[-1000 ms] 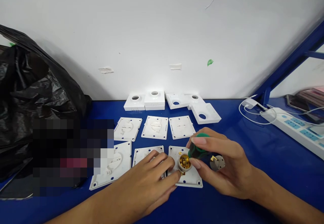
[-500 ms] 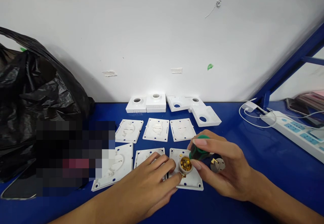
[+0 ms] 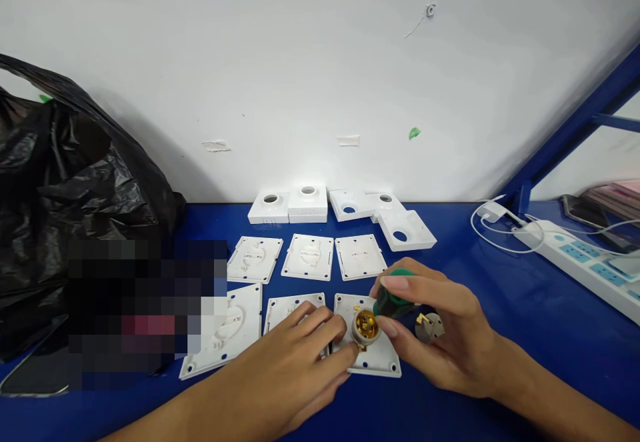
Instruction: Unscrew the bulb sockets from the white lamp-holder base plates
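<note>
A round lamp socket (image 3: 365, 327) with brass contacts inside sits on a white square base plate (image 3: 383, 355). My left hand (image 3: 305, 355) has its fingers curled, with fingertips against the socket's near left side. My right hand (image 3: 445, 329) grips a screwdriver by its green and black handle (image 3: 395, 299), tilted beside the socket. The fingers hide most of the tool, and its tip cannot be made out. Within the curve of the right hand shows a round grey part (image 3: 430, 327) with brass tabs; whether it is held or lies on the table cannot be told.
Several white square plates, one (image 3: 307, 257) among them, lie in rows beyond my hands. White covers (image 3: 307, 203) with round holes stand by the wall. A black plastic bag (image 3: 90, 162) is at left, a power strip (image 3: 580, 249) with cables at right. The table (image 3: 460, 242) is blue.
Both hands, the socket and the screwdriver hold practically the same positions. The whole view has shifted very slightly.
</note>
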Tool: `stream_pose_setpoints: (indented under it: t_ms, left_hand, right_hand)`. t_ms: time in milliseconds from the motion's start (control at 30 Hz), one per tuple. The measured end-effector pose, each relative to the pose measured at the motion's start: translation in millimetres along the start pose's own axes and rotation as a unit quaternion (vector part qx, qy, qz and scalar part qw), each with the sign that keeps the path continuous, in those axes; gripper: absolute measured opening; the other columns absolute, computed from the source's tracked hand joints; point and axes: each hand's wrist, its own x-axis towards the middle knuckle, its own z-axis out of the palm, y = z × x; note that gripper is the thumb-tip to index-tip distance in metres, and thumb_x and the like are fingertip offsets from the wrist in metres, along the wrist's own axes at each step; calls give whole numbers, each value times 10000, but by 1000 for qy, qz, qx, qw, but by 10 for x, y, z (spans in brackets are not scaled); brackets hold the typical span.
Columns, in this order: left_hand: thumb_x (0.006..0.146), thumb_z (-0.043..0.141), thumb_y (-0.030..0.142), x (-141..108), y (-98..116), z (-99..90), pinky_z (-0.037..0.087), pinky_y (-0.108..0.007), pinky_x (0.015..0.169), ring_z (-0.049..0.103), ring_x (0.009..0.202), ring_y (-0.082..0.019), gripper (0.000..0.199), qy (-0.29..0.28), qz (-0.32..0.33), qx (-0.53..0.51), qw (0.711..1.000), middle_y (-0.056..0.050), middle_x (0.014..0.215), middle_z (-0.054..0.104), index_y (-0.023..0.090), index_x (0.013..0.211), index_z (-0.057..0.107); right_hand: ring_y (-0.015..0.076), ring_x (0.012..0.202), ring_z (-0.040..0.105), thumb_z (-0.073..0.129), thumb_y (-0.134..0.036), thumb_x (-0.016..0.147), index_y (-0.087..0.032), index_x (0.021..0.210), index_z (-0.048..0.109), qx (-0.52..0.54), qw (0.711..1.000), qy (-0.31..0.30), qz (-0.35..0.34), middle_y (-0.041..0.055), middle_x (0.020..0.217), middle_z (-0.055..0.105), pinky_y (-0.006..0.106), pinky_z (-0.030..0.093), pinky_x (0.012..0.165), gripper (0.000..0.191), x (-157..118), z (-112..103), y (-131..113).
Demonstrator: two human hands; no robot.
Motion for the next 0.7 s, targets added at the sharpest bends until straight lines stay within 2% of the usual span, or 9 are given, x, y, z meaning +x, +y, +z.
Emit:
stream_pose_setpoints:
  t_ms: [700]
  left_hand:
    - [1061, 714, 194, 9, 8, 8, 472, -451, 1073, 655, 1135, -300, 258, -1, 1, 11, 1000, -83, 1207, 689, 164, 1296, 610]
  right_hand:
    - [209, 780, 666, 656, -13, 964, -247, 1557, 475, -4, 1000, 5, -2, 35, 931, 711, 358, 588, 629, 663, -12, 3, 4]
